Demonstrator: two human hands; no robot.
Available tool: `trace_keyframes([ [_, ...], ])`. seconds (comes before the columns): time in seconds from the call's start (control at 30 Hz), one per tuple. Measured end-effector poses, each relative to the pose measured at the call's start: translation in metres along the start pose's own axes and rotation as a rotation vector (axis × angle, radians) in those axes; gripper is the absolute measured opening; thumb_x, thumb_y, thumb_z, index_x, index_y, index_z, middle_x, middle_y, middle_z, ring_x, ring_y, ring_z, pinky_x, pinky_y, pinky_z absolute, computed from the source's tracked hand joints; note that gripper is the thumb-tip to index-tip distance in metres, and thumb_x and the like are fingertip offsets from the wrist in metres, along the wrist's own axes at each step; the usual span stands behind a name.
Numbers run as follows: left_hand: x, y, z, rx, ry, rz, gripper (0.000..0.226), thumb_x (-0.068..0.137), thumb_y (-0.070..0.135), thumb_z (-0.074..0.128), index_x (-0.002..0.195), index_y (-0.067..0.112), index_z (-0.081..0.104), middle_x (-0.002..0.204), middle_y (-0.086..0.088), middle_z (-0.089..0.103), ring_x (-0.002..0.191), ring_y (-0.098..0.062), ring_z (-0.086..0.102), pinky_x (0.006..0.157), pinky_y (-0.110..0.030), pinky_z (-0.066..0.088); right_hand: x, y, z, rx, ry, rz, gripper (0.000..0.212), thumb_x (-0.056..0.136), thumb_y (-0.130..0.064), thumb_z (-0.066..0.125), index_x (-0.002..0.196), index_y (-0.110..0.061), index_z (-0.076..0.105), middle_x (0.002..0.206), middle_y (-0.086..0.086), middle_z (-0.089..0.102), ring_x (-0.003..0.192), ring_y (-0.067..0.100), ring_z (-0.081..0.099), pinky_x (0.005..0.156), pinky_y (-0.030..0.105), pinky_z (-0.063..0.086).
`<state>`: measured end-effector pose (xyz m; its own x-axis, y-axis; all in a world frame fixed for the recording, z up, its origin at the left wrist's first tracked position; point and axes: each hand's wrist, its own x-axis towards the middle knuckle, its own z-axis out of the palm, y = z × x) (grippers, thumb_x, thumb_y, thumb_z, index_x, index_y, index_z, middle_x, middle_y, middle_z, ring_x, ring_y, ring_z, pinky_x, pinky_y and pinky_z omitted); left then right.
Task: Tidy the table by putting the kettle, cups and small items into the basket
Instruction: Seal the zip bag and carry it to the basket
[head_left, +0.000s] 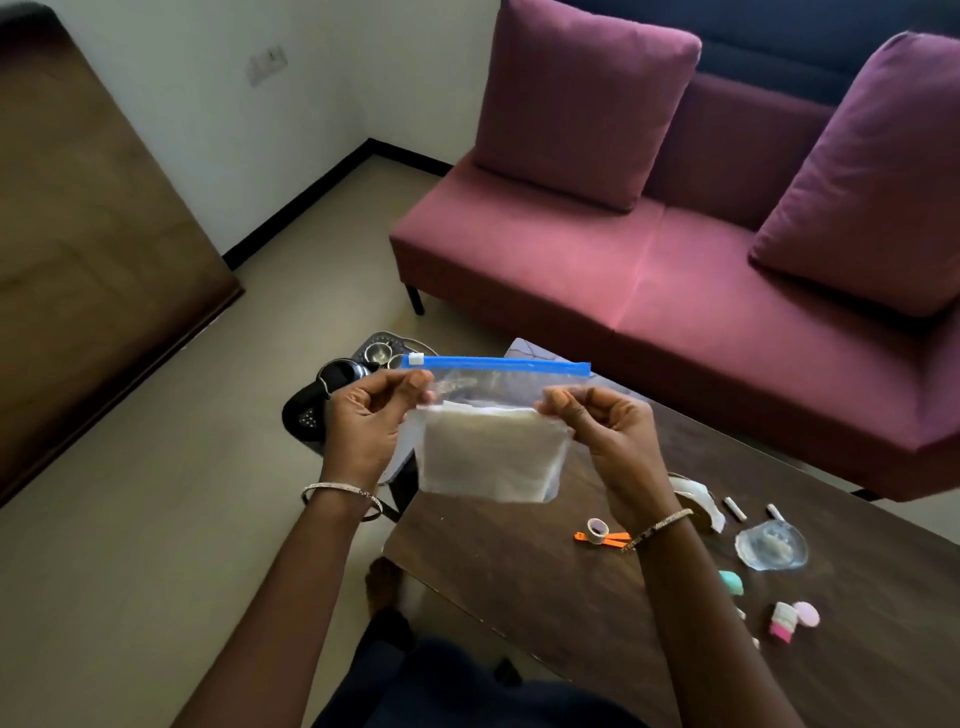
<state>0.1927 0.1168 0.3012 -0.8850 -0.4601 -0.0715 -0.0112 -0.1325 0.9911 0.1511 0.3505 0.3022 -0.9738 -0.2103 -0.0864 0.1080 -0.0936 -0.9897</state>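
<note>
We hold a clear zip bag (488, 452) with a blue slider above the desk's (509, 582) left end, our hands pinching its upper corners: left hand (363, 431), right hand (608, 436). An orange spoon (582, 536) and a glass dish (771, 545) lie on the desk.

Soft, even daylight fills the room; its source is out of view. A pale pink sheen lies on the sofa seat (649, 280) at 2 o'clock, and the white wall (208, 130) at 11 o'clock is bright. The wooden panel (78, 234) at 9 o'clock and the table (519, 561) at 5 o'clock are dim, with little detail. Wide-angle distortion bends and tilts straight lines toward the edges. The zip bag (488, 457) at centre looks slightly soft along its lower edge.
</note>
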Motion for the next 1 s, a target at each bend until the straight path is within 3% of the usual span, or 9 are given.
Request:
trace_keyframes([
  [0.2,0.07,-0.018,-0.046,0.122,0.051,-0.045,0.021,0.087,0.009,0.07,0.105,0.006,0.058,0.069,0.004,0.074,0.065,-0.01,0.071,0.057,-0.015,0.051,0.047,0.019,0.043,-0.013,0.143,0.029,0.022,0.091,-0.021,0.071,0.108,-0.017,0.058,0.088,0.014,0.078,0.088,0.024,0.077,0.07,0.022,0.056],
  [0.3,0.104,-0.031,-0.058,0.114,-0.043,-0.183,0.006,0.095,0.013,0.061,0.1,0.011,0.059,0.073,0.0,0.074,0.069,-0.011,0.07,0.057,-0.018,0.048,0.067,0.032,0.065,-0.005,0.178,0.068,0.02,0.093,-0.018,0.069,0.109,-0.011,0.059,0.088,0.015,0.078,0.087,0.026,0.077,0.072,0.025,0.058],
  [0.43,0.154,-0.054,-0.071,0.069,-0.127,-0.392,0.018,0.101,0.025,0.049,0.101,0.011,0.06,0.082,-0.001,0.074,0.074,-0.011,0.065,0.054,-0.017,0.043,0.106,0.054,0.1,-0.01,0.277,0.084,0.013,0.093,-0.016,0.067,0.099,-0.004,0.066,0.091,0.014,0.078,0.087,0.026,0.076,0.079,0.03,0.059],
  [0.57,0.205,-0.073,-0.08,0.175,-0.183,-0.369,0.019,0.094,0.01,0.062,0.109,-0.002,0.064,0.092,-0.011,0.073,0.07,-0.004,0.065,0.054,-0.01,0.045,0.15,0.077,0.126,-0.034,0.363,0.101,0.019,0.093,-0.015,0.067,0.101,0.001,0.066,0.088,0.012,0.079,0.089,0.023,0.076,0.086,0.038,0.06],
  [0.73,0.281,-0.088,-0.087,0.287,-0.202,-0.349,0.007,0.09,0.014,0.068,0.091,0.01,0.073,0.094,-0.02,0.073,0.081,-0.02,0.061,0.074,-0.031,0.047,0.203,0.112,0.147,-0.066,0.43,0.149,0.018,0.093,-0.011,0.068,0.1,0.005,0.066,0.09,0.015,0.078,0.088,0.022,0.075,0.092,0.047,0.057],
  [0.9,0.34,-0.111,-0.097,0.354,-0.241,-0.356,0.007,0.092,0.018,0.066,0.095,0.013,0.069,0.086,-0.009,0.069,0.08,-0.016,0.06,0.06,-0.024,0.051,0.243,0.152,0.166,-0.118,0.422,0.194,0.005,0.093,-0.008,0.067,0.094,-0.004,0.068,0.089,0.014,0.077,0.086,0.02,0.074,0.088,0.038,0.058],
  [1.0,0.361,-0.131,-0.107,0.395,-0.241,-0.368,0.01,0.092,0.015,0.065,0.1,0.009,0.07,0.086,-0.012,0.067,0.081,-0.018,0.059,0.069,-0.033,0.053,0.26,0.181,0.176,-0.154,0.415,0.226,0.006,0.093,-0.009,0.067,0.087,-0.011,0.067,0.09,0.016,0.076,0.086,0.023,0.073,0.085,0.033,0.056],
])
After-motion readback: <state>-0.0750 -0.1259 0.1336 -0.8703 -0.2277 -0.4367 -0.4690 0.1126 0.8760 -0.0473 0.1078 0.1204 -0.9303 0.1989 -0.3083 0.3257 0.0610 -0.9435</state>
